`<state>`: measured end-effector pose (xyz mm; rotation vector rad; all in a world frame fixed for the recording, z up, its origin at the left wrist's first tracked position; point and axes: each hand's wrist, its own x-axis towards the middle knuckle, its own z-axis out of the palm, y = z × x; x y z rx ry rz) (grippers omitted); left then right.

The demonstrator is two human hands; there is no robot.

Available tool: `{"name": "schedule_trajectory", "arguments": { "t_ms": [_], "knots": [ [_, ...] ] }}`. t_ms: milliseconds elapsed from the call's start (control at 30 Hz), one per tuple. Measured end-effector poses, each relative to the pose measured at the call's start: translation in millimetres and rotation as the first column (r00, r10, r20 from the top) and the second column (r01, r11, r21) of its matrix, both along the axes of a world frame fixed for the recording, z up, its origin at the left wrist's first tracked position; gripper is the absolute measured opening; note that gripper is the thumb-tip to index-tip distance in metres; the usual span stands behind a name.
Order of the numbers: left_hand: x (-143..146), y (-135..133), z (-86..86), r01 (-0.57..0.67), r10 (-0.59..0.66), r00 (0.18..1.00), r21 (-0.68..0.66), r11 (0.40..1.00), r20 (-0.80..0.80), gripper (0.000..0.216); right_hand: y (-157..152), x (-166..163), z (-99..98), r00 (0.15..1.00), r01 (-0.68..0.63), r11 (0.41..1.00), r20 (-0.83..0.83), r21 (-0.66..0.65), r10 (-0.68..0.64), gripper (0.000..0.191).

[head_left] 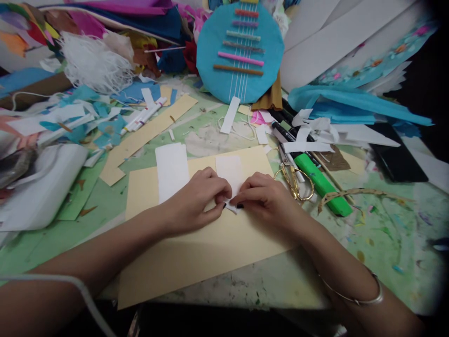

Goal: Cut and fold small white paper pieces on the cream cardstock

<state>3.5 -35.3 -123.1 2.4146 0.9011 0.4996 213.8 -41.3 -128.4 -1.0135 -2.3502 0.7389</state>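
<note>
A small white paper piece (228, 168) lies on a cream card sheet (196, 262) in front of me. My left hand (201, 199) pinches the near edge of that piece between thumb and curled fingers. Close beside it, my right hand (264, 199) pinches the same edge from the right. The edge looks bent between the fingertips, which partly hide it. A second, larger white paper piece (171, 171) rests on the card to the left of my left hand, partly covered by it.
Gold-handled scissors (294, 180), a green marker (326, 187) and a black phone (398, 152) lie to the right. A round blue paper piece with strings (242, 51) stands behind. Paper scraps and a white shredded bundle (94, 63) crowd the left. A white cable (70, 279) crosses my left arm.
</note>
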Motion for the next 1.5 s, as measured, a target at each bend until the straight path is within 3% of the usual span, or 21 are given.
{"name": "schedule_trajectory", "arguments": {
  "t_ms": [267,533,1500],
  "knots": [
    [-3.1,0.0,-5.5,0.114,-0.130,0.989,0.197,0.974,0.068,0.018,2.9,1.4,3.3,0.999,-0.025,0.999,0.020,-0.041,0.026,0.020],
    [-7.8,-7.0,-5.5,0.168,-0.170,0.985,0.338,0.926,-0.022,0.020,3.5,2.5,4.1,1.000,-0.001,0.997,0.004,-0.073,0.001,0.019],
    [-6.7,-15.8,1.3,0.321,-0.263,0.946,0.428,0.845,-0.190,0.023,1.7,1.5,6.3,0.999,0.037,0.995,0.010,-0.098,-0.037,0.020]
  ]
}}
